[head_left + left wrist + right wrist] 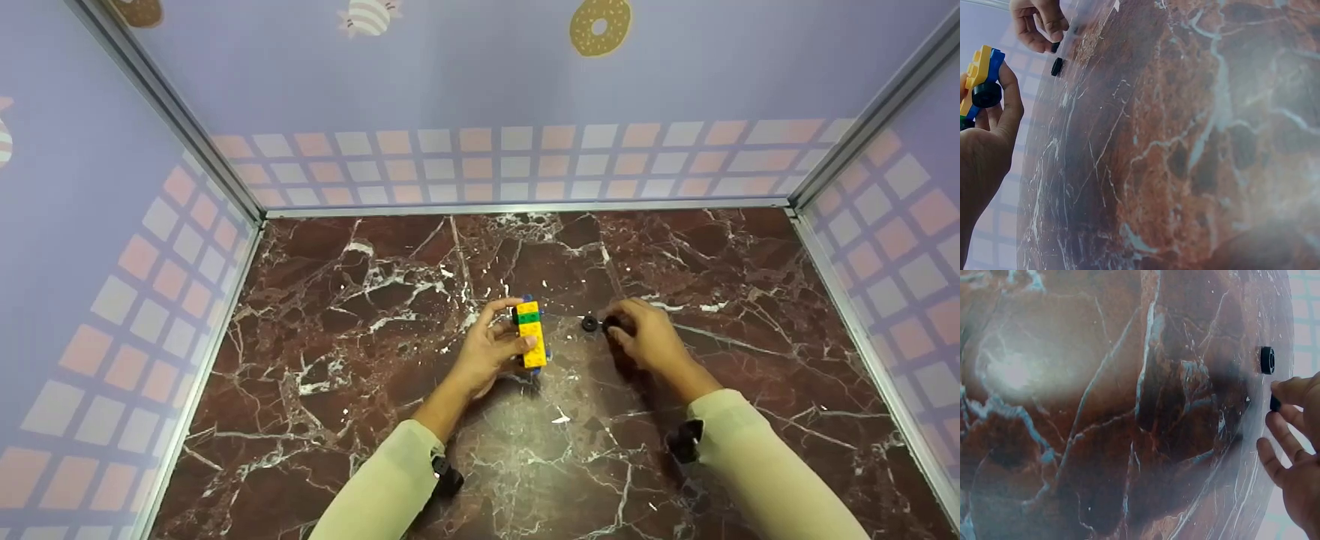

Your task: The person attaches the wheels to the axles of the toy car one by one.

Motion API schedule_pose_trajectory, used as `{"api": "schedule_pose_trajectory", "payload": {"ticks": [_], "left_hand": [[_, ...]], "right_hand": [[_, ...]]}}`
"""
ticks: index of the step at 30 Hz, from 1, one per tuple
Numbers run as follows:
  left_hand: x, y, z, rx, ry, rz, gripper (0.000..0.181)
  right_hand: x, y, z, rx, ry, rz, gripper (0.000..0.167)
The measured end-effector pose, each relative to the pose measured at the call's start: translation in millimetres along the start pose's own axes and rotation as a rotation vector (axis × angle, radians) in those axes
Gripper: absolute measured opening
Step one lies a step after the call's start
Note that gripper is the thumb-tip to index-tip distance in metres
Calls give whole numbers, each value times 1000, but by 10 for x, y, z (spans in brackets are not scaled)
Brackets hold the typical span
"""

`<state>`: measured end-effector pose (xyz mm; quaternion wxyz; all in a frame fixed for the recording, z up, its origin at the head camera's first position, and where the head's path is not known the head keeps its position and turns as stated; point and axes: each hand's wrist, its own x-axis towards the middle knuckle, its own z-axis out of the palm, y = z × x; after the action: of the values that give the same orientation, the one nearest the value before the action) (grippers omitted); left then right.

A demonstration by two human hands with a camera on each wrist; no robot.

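A toy car built of yellow, green and blue bricks (531,352) is held in my left hand (484,356), thumb on its top and fingers along its far side. In the left wrist view, black wheels (986,95) show on one side of the car's blue base. To the right, my right hand (649,337) pinches a small black wheel (1274,403) between thumb and fingers, close to the tabletop. Another black wheel (590,323) lies on the table just left of the right fingertips, apart from them.
The dark red marbled table (360,465) carries white veins and reflects light. A purple wall (480,90) with a checked band closes off the back, and similar panels (82,300) stand at both sides. Metal strips run along the edges.
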<state>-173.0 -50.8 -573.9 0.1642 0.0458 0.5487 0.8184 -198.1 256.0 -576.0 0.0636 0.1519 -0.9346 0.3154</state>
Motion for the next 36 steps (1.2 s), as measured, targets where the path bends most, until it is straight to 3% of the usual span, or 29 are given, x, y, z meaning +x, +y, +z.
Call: {"api": "schedule_pose_trajectory", "payload": {"ticks": [12,22,36], "left_hand": [[4,-2,35,7,-1,-1,71],[-16,7,39,4,-7,-13,72],[-36,8,75,-6,5,-32,72]], "right_hand": [[65,-191,-45,127,42,-64,29],[125,-501,-77,249,39,-86,28],[175,-769,-7,351,-27,-106,27]]}}
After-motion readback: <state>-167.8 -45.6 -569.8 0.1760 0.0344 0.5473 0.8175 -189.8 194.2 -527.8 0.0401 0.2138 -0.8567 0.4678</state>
